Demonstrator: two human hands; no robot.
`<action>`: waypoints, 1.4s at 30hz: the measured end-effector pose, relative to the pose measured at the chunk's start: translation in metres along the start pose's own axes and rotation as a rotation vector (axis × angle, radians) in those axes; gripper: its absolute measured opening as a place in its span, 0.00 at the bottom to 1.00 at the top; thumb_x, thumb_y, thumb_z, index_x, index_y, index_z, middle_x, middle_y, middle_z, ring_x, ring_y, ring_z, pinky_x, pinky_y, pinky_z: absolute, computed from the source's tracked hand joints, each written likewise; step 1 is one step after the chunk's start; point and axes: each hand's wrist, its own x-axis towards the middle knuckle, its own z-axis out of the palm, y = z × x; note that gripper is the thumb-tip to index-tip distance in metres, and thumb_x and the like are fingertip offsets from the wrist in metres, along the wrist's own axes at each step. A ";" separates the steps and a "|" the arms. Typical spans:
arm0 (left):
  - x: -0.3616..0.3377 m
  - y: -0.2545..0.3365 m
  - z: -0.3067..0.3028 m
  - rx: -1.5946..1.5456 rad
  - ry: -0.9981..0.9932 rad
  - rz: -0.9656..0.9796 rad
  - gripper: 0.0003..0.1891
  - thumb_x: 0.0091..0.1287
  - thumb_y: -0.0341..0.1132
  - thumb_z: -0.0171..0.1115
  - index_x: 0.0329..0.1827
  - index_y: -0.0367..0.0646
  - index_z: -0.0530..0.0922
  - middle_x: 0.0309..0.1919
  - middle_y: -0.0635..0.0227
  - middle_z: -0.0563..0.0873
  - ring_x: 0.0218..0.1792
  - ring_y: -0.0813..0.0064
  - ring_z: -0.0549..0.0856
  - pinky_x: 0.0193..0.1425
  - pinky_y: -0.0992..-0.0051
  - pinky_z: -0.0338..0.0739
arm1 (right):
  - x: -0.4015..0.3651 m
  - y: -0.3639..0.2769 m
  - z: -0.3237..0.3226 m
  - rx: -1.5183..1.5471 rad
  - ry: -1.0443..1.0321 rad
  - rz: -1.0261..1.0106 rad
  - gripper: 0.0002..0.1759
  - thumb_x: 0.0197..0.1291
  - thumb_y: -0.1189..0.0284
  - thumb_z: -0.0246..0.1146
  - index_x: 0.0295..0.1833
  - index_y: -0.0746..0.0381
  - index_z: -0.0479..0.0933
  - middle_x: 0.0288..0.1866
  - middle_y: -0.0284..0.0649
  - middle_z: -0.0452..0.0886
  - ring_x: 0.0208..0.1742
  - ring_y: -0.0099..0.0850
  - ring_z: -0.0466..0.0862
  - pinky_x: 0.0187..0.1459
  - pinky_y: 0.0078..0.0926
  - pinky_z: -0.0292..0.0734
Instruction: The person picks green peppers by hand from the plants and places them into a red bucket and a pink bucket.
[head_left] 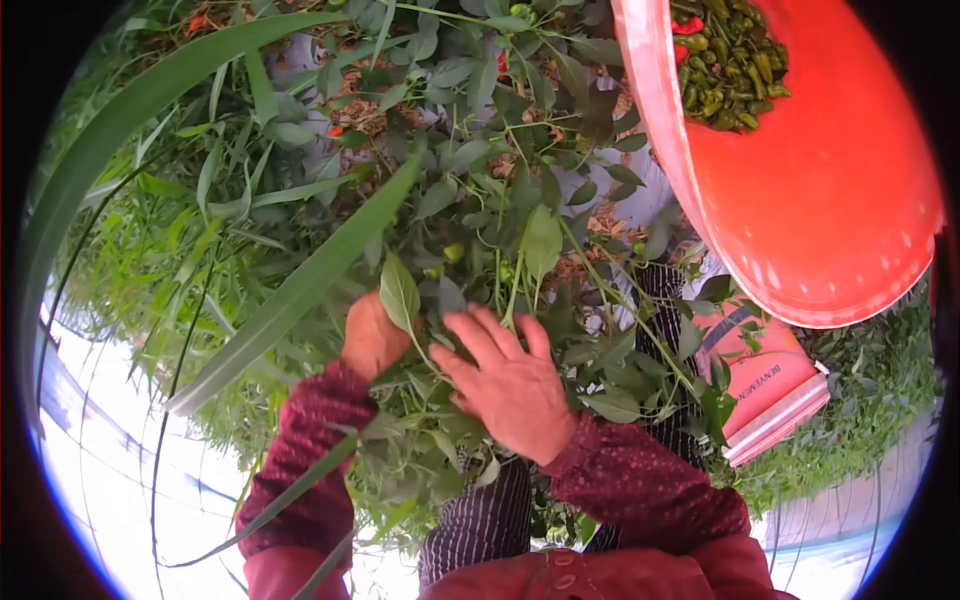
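My right hand (505,375) reaches palm down over the leaves of a pepper plant (440,200), its fingers spread and nothing visible in them. Close beside it, my left hand (375,335) is partly behind a broad leaf (400,292); its fingers are hidden in the foliage. Just beyond both hands, a small green pepper (453,252) hangs among the stems. Both forearms wear dark red patterned sleeves (640,480).
At upper right stands a red bucket (830,190) holding many green peppers (730,70) and a few red ones. Below it lies a pink printed packet (765,375). Long grass blades (310,275) cross the left side. My striped trouser legs (480,525) are among the plants.
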 end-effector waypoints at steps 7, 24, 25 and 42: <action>-0.058 0.008 0.017 -0.165 0.104 -0.137 0.14 0.51 0.32 0.65 0.42 0.44 0.80 0.43 0.60 0.81 0.39 0.57 0.84 0.43 0.64 0.79 | 0.003 0.022 0.041 0.167 -0.466 0.219 0.43 0.45 0.73 0.70 0.68 0.62 0.58 0.66 0.46 0.67 0.68 0.41 0.67 0.64 0.45 0.62; -0.099 0.054 0.034 0.436 -0.307 0.048 0.29 0.57 0.34 0.57 0.62 0.32 0.66 0.59 0.48 0.73 0.42 0.62 0.83 0.38 0.67 0.81 | -0.004 0.021 0.089 0.164 -0.269 0.078 0.26 0.43 0.72 0.64 0.53 0.56 0.73 0.47 0.36 0.77 0.54 0.37 0.74 0.57 0.47 0.66; -0.106 0.055 0.035 0.396 -0.203 0.044 0.30 0.56 0.33 0.57 0.63 0.31 0.66 0.58 0.48 0.73 0.42 0.63 0.83 0.37 0.68 0.81 | -0.003 0.020 0.089 0.236 -0.200 0.076 0.24 0.44 0.72 0.64 0.52 0.55 0.74 0.47 0.34 0.76 0.54 0.36 0.74 0.57 0.46 0.66; -0.070 0.056 -0.035 -0.297 -0.090 -0.129 0.16 0.55 0.29 0.67 0.48 0.38 0.79 0.43 0.53 0.81 0.43 0.57 0.84 0.45 0.67 0.78 | -0.007 0.017 0.088 0.389 -0.125 0.163 0.13 0.40 0.67 0.64 0.36 0.55 0.81 0.48 0.31 0.75 0.53 0.35 0.72 0.56 0.44 0.64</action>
